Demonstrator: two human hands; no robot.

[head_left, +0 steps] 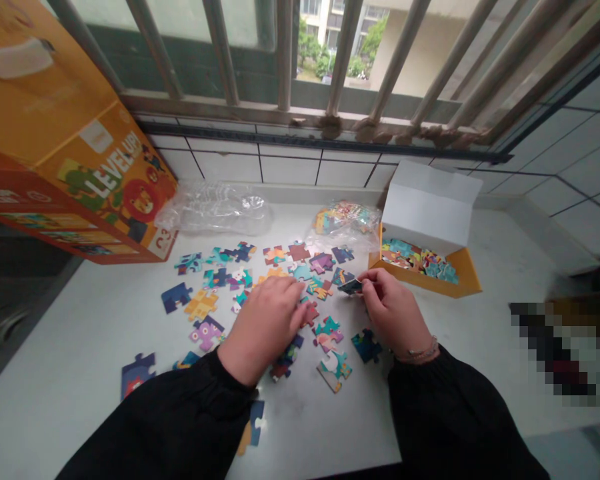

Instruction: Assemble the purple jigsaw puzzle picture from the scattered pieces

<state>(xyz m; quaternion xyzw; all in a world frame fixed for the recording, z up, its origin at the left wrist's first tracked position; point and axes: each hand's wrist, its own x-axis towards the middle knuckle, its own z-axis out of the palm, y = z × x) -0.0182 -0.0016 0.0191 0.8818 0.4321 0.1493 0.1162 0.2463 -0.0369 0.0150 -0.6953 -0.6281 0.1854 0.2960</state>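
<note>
Left hand (267, 320) and right hand (393, 308) are apart, both on the near side of the yellow box (473, 277). The right hand is closer to the box, and its thumb and finger pinch a dark puzzle piece (349, 287), which is tipped on a slant, left of the box and a bit nearer. The left hand is farther left of the box, bent down over loose pieces (320, 287); I can't tell if it holds one, as it hides what is under it. More pieces lie on the white table (480, 373), left of the box and nearer. A clear bag (345, 223) with pieces in it sits just left of the box.

To do this well, I think the pinch should be soft and at the edge, so the picture shows and the knobs don't bend. The left hand should press lightly, so the pieces under it don't slide about
</note>
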